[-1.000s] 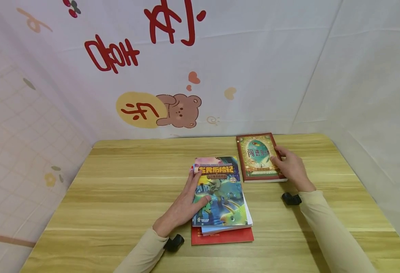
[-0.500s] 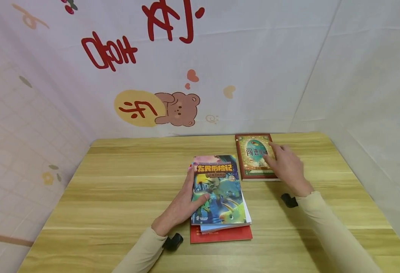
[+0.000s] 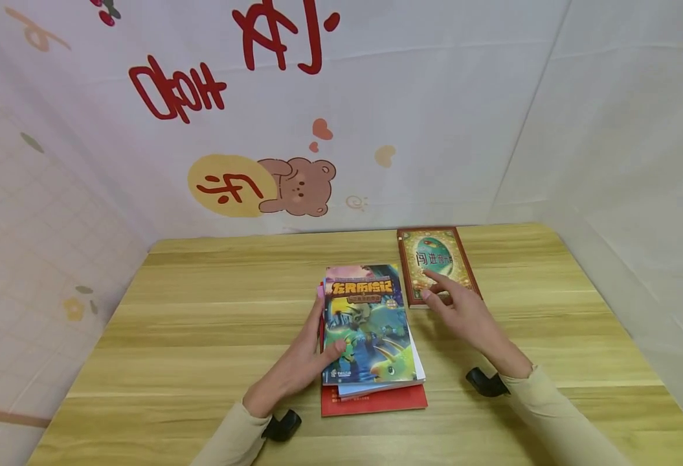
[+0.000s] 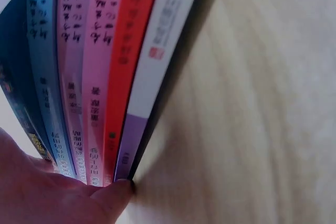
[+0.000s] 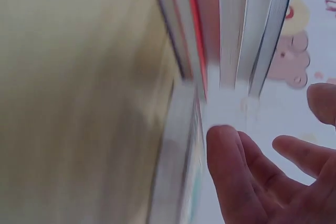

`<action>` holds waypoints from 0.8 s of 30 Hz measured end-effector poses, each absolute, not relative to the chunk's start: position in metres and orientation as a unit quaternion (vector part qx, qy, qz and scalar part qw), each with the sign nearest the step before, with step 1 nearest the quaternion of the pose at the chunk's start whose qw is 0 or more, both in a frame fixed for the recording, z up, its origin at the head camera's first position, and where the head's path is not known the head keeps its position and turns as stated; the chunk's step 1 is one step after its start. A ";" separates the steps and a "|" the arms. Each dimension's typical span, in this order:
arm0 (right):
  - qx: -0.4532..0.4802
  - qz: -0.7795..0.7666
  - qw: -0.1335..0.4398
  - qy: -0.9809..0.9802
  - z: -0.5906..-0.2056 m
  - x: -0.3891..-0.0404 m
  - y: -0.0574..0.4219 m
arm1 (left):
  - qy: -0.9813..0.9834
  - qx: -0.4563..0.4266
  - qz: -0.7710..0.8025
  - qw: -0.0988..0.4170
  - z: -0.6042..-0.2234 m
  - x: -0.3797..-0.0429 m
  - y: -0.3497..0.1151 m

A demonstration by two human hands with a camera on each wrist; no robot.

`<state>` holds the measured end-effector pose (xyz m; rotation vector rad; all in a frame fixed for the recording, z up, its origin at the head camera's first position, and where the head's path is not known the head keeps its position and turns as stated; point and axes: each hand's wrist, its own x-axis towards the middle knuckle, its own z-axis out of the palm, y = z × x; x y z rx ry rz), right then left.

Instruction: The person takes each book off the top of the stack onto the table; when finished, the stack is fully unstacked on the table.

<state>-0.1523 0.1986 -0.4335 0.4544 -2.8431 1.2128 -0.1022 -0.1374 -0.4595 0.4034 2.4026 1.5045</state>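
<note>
Overhead, head view: stack of books mid-table. Left hand flat against stack's left edge, fingers straight, thumb on top cover. Right hand relaxed, fingers spread, holding nothing, hovering right of stack over near corner of red-bordered book.

Left wrist view: thin spines fanned, fingertip at base (likely light, slippery covers; square up by edges).

Right wrist view: blurred; fingers apart, beside stack's page edges.

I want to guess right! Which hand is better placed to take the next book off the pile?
Probably the right hand: it hovers open beside the pile of books, holding nothing. The left hand presses the pile's left edge.
</note>
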 end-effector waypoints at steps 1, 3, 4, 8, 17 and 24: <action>0.146 0.407 -0.007 -0.902 -0.435 -0.148 0.196 | 0.831 0.146 0.520 0.138 -0.460 -0.101 -0.138; 0.143 0.450 -0.043 -0.880 -0.437 -0.141 0.190 | 0.834 0.155 0.512 0.133 -0.460 -0.100 -0.138; 0.139 0.469 -0.062 -0.870 -0.438 -0.137 0.187 | 0.839 0.157 0.504 0.132 -0.461 -0.099 -0.138; 0.124 0.527 -0.118 -0.833 -0.441 -0.128 0.177 | 0.853 0.155 0.479 0.139 -0.461 -0.098 -0.139; 0.137 0.511 -0.119 -0.840 -0.445 -0.122 0.172 | 0.874 0.156 0.427 0.168 -0.458 -0.098 -0.134; 0.137 0.502 -0.093 -0.849 -0.444 -0.120 0.181 | 0.882 0.151 0.414 0.169 -0.456 -0.096 -0.134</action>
